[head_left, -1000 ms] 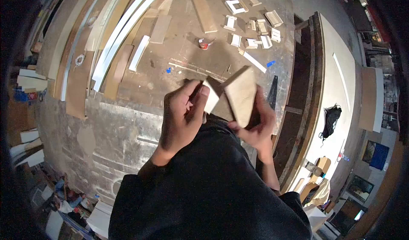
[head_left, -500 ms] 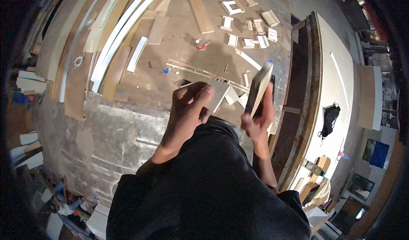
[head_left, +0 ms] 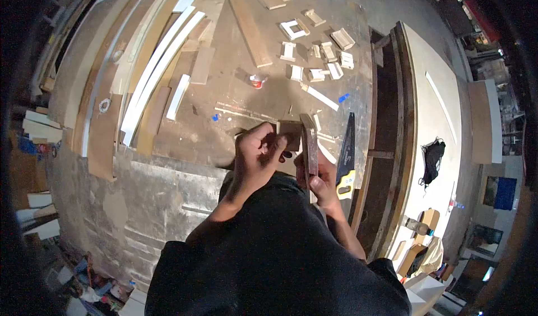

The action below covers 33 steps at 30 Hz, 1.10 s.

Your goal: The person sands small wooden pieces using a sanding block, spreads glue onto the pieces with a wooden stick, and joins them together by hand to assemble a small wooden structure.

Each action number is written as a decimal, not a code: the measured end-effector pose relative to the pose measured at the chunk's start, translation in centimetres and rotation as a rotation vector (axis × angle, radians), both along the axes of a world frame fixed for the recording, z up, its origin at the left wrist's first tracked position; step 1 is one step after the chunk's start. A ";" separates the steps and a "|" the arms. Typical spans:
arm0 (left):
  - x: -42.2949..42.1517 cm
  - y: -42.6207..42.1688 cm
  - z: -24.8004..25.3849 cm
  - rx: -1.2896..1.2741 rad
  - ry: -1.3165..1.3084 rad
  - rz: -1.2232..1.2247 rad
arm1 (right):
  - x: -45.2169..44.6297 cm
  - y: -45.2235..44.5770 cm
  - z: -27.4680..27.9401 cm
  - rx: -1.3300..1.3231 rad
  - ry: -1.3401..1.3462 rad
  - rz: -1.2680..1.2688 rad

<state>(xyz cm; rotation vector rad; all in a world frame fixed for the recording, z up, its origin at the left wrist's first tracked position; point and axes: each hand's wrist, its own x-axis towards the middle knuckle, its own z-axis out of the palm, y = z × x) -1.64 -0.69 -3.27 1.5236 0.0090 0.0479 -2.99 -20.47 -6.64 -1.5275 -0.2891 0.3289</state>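
Observation:
My left hand (head_left: 256,153) is closed around a small flat wooden piece (head_left: 290,132), pinching it between thumb and fingers. In my right hand (head_left: 324,181) a long narrow wooden block (head_left: 309,148) stands upright, edge toward me, with the thumb on its near side. The block is right beside the small piece; I cannot tell whether the two touch. A handsaw (head_left: 348,153) with a yellow handle lies on the table just right of my right hand. Wood scraps behind my hands are partly hidden.
Several small wooden assemblies (head_left: 328,51) lie at the table's far right. A red and white cup (head_left: 256,81) stands near the middle. Long boards and white strips (head_left: 162,75) cover the left. A pale panel (head_left: 434,103) with a black cloth item (head_left: 433,160) lies beyond the gap at right.
My right hand has brought the wooden block leftward and down, close against the small piece, turning it upright. The left hand has tilted its piece. The saw is now uncovered.

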 end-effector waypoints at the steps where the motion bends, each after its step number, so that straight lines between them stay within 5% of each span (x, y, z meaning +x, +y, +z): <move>1: 0.2 0.0 -0.4 0.062 0.004 -0.002 | 0.0 0.1 -0.3 0.038 0.047 -0.003; 3: 0.3 -0.9 0.0 0.041 -0.116 -0.056 | 0.4 -0.3 -0.2 0.072 0.099 -0.013; 7: 1.2 -1.3 0.1 -0.080 0.039 -0.042 | -0.3 0.1 -0.7 0.081 0.157 -0.036; 11: 1.5 -1.6 -2.1 0.250 -0.135 -0.146 | 0.4 0.2 0.6 0.144 0.237 -0.097; 15: 2.6 -1.6 0.6 -0.015 0.080 -0.003 | -0.8 -0.6 -2.4 0.096 0.206 0.044; 19: 4.3 0.9 0.4 0.087 0.054 0.017 | 0.5 -0.6 -3.7 0.021 0.277 -0.155; 27: 4.0 -1.4 -2.1 -0.029 0.158 0.003 | 3.4 3.0 -2.4 0.130 0.243 -0.098; 29: 4.5 -0.3 -2.4 -0.073 0.185 0.135 | 3.4 1.2 -4.5 0.077 0.211 0.073; 31: 5.0 0.6 -1.8 -0.110 0.157 0.139 | 4.3 0.6 -4.1 -0.344 0.084 0.208; 33: 4.9 1.0 -2.1 -0.101 0.163 0.096 | 4.3 -0.9 -5.9 -0.332 0.120 0.151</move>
